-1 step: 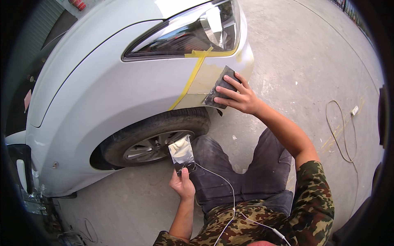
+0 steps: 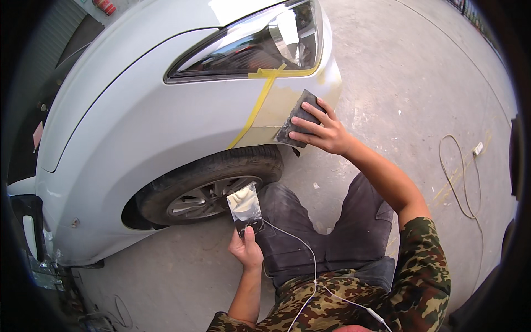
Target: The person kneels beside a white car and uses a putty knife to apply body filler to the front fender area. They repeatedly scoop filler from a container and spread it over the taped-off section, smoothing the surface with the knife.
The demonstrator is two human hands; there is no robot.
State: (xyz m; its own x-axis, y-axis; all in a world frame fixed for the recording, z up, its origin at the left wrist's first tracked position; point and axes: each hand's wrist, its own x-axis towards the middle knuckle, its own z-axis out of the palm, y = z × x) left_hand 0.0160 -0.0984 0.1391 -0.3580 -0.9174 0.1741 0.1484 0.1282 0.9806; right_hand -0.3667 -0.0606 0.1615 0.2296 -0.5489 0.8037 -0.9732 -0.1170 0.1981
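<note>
R hand (image 2: 330, 135), fingers (image 2: 310, 126) apart on dk pad (image 2: 286, 127), L hand (image 2: 247, 252) w/ plate (image 2: 244, 203)

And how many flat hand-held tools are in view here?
2: a dark grey rectangular pad under the right hand, over the beige patch on the white car; and a silvery, cream-smeared plate in the left hand. Others could be hidden.

I work in a car body-repair workshop: before me stands a white car (image 2: 127, 105), yellow masking tape (image 2: 259, 103) edging its headlight (image 2: 249, 52) and crossing its front corner beside a beige patch (image 2: 274, 108). Scuffed concrete floor (image 2: 387, 94) spreads around me, a loose cable (image 2: 461, 191) lies on it, and the dim upper left seems to show a ribbed shutter (image 2: 45, 33).
</note>
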